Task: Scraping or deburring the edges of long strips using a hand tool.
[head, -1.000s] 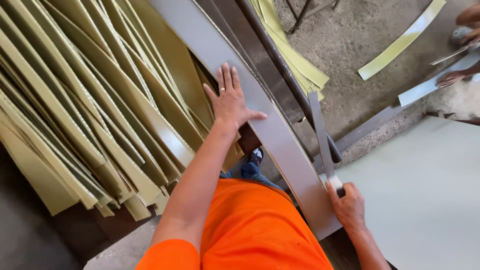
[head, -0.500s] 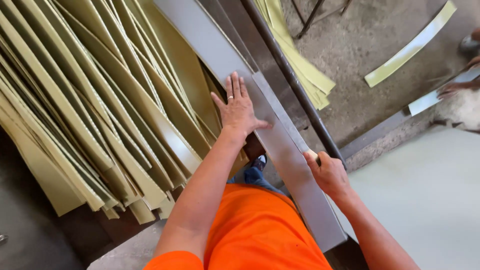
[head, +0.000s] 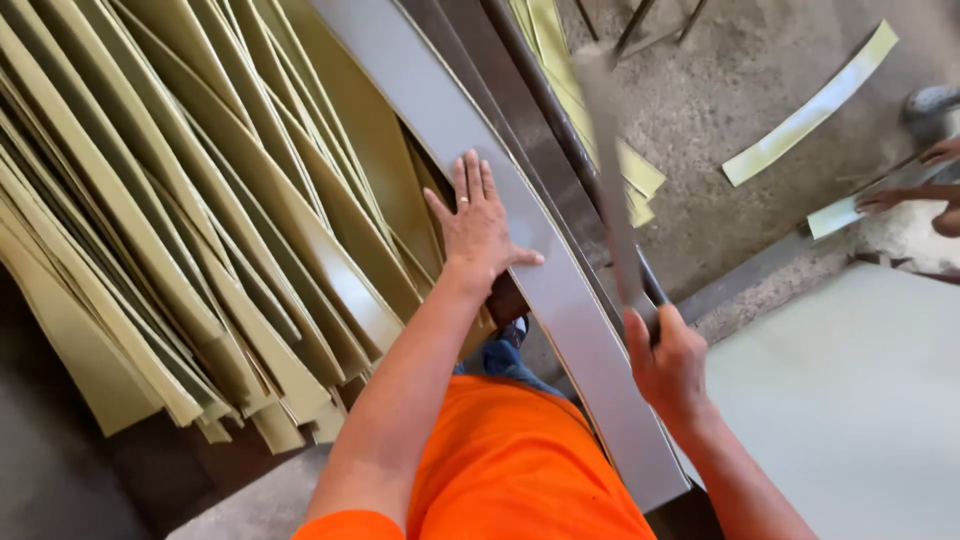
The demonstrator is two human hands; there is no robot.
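Note:
My left hand (head: pixel 478 225) lies flat with fingers spread on the near edge of a long grey metal strip (head: pixel 570 330) that runs diagonally across the view. My right hand (head: pixel 668 362) is closed around the lower end of a narrow grey metal strip (head: pixel 608 170), which stands up toward the camera and looks blurred. A large pile of olive-yellow metal strips (head: pixel 190 220) lies fanned out to the left of my left hand. My orange shirt (head: pixel 520 470) fills the bottom centre.
A dark bar (head: pixel 540 100) runs alongside the grey strip. More yellow strips (head: pixel 560 50) lie beyond it on the concrete floor, and one loose strip (head: pixel 810 105) lies at upper right. Another person's feet (head: pixel 915 195) show at the right edge. A pale flat sheet (head: pixel 860 400) lies at lower right.
My right hand has swung the narrow grey strip up from lying low at the right to standing upright. My left hand stays flat on the wide grey strip.

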